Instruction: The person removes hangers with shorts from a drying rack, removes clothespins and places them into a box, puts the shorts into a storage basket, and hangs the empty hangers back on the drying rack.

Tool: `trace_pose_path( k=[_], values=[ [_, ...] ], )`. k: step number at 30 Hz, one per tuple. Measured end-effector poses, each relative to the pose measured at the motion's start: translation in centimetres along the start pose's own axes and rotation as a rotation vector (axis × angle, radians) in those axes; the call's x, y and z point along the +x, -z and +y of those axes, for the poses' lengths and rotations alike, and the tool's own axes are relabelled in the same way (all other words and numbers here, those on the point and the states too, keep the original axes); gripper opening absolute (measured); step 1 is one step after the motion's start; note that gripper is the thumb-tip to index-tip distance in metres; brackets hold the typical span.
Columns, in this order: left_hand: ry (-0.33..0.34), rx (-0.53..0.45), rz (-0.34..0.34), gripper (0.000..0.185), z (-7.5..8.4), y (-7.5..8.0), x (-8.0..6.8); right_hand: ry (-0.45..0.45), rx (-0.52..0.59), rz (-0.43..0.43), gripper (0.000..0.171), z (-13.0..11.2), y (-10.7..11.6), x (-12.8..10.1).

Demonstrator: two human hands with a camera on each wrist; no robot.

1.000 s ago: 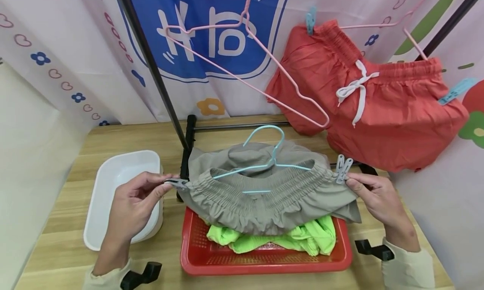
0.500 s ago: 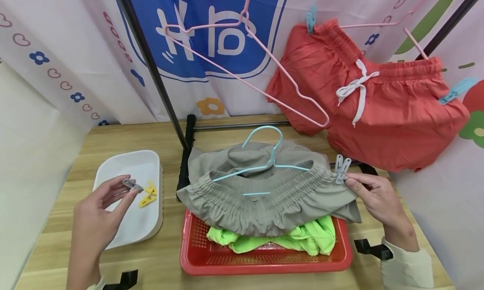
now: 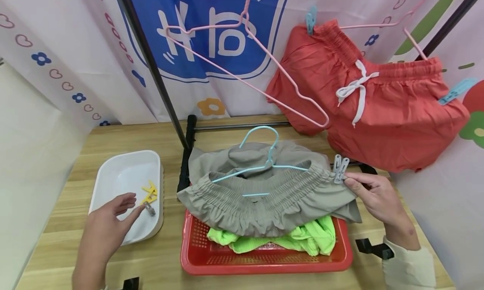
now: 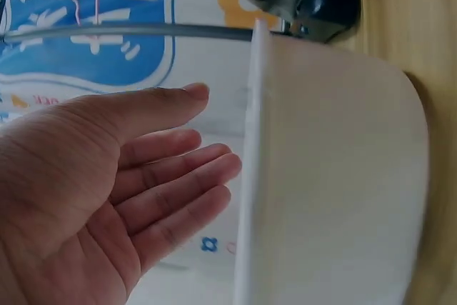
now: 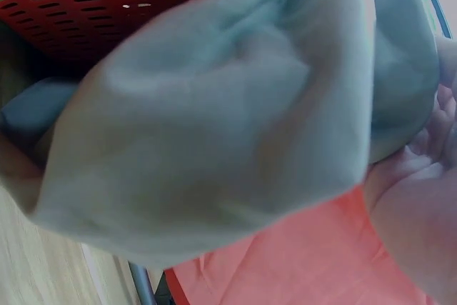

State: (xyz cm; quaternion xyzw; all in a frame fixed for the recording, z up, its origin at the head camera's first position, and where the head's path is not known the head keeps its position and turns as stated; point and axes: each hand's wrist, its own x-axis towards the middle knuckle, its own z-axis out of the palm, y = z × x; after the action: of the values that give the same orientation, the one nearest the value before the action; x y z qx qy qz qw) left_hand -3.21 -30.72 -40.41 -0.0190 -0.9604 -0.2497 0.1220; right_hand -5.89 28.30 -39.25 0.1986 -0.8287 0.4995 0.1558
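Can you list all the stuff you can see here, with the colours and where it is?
grey shorts: 1, grey-beige, on a hanger over the red basket
blue hanger: 1, light blue, inside the grey shorts' waistband
grey clip: 1, pale grey, on the waistband's right end
red basket: 1, red, on the table
green clothes: neon green, in the red basket, number unclear
white tray: 1, white, left on the table
clips in tray: 2, one yellow, one grey
orange shorts: 1, orange-red, hung at upper right with blue clips
pink hanger: 1 bare, pink, on the rack
table: 1, light wood
left hand: open, over the white tray
right hand: pinches the grey shorts' waistband
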Motion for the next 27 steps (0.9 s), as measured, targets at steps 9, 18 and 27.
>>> trace_pose_path(
  k=[9, 18, 27],
  values=[
    [-0.270, -0.119, -0.015, 0.032, 8.8, 4.2, 0.1, 0.061, -0.003, 0.025, 0.038, -0.3, -0.3, -0.3],
    [-0.883, -0.407, -0.350, 0.022, 20.7, 0.2, 3.6, 0.076, -0.031, 0.079, 0.042, -0.2, -0.6, -1.0],
    [-1.195, -0.098, -0.294, 0.052, 29.7, -5.6, 6.2, 0.096, -0.012, 0.056, 0.041, -0.2, -0.2, -1.0]
  ],
)
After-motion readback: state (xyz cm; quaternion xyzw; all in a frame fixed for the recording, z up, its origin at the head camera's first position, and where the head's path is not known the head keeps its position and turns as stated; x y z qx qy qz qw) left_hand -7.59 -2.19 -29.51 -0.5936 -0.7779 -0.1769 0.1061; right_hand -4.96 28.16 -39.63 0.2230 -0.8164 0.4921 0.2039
